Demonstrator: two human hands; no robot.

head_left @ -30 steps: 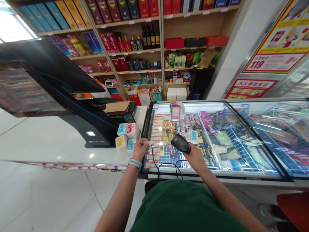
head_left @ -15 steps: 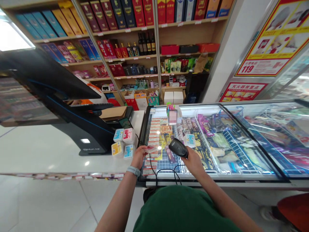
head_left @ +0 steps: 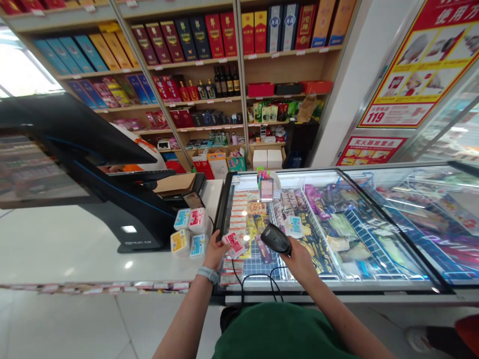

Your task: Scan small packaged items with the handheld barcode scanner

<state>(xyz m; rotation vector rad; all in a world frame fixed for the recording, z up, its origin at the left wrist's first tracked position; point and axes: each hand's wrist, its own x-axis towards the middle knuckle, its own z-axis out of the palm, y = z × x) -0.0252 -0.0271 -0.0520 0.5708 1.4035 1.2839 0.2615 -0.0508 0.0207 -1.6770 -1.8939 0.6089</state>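
Left hand (head_left: pixel 214 253) holds a red-labelled pack (head_left: pixel 234 245), right hand (head_left: pixel 300 264) a barcode scanner (head_left: pixel 275 239).

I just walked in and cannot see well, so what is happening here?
A person at a shop checkout holds a small red-and-white packet in the left hand and a black handheld barcode scanner in the right hand, above a glass-topped freezer. Small tubs sit on the white counter beside it.

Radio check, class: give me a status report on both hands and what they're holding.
Left hand: packet in the fingers. Right hand: scanner gripped. Scanner cord looping over the freezer front, below the hands.
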